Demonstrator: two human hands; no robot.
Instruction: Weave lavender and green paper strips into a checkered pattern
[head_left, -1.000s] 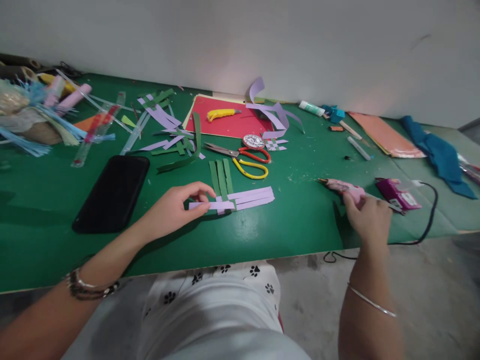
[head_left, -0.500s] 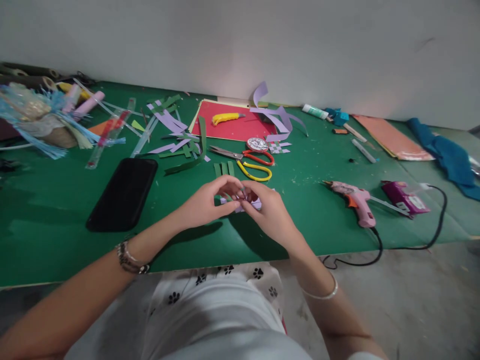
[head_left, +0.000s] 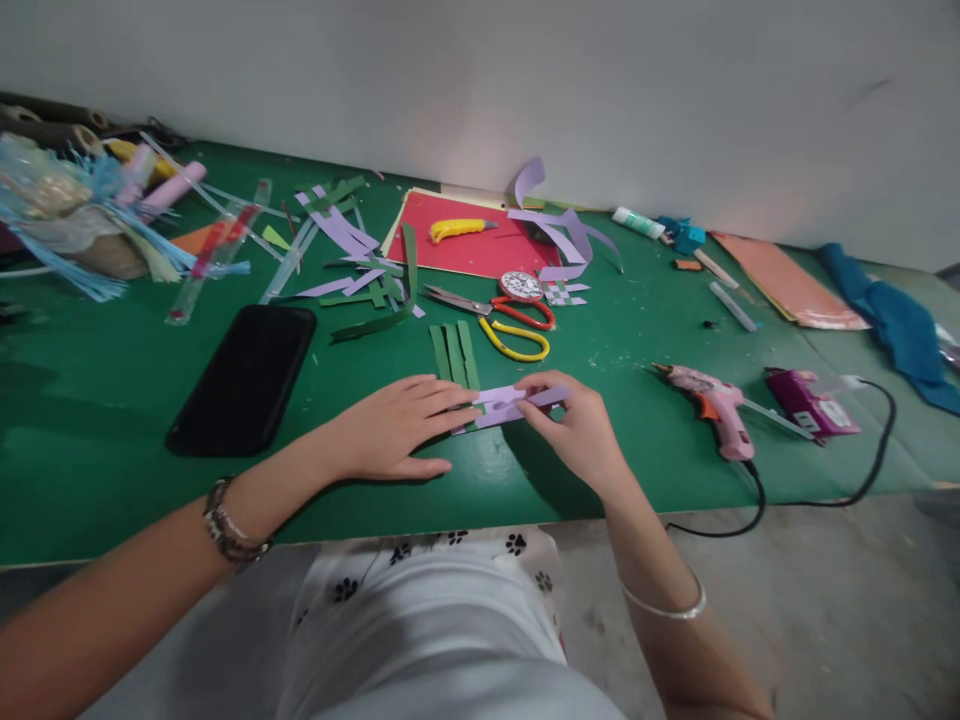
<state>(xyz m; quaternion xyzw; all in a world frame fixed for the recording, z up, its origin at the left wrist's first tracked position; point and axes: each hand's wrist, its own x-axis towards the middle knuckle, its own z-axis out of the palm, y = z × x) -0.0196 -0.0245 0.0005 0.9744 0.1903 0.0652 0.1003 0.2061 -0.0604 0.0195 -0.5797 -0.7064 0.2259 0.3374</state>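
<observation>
The glue gun [head_left: 712, 405] lies on its side well to the right of the weave [head_left: 480, 385], nozzle toward it and cord [head_left: 810, 495] trailing over the table [head_left: 112, 420] edge. A snag on that cord could, I judge, drag the gun toward the paper. The bigger risk sits at the weave itself: the lilac strips [head_left: 506, 405] cross the three green strips [head_left: 454, 352] loosely, and if either hand lifts or slides unevenly the strips may slip out of square or pull free of each other. A strip pinched too hard could crease or tear.

The left hand [head_left: 397, 430] lies flat, fingers spread and stretched forward, their tips pressing the left end of the lilac strips down where they meet the green ones. The right hand [head_left: 577, 430] pinches the right end of the lilac strips between thumb and forefinger, the other fingers curled. So the weave lies between the two hands, its left part under the left fingertips, its right end inside the right pinch, and the green strips running away from both toward the scissors [head_left: 495, 315] just beyond the weave. A phone [head_left: 244, 378] lies well left of the weave, past the left hand, and loose strips [head_left: 352, 260] lie scattered beyond and left of it.
</observation>
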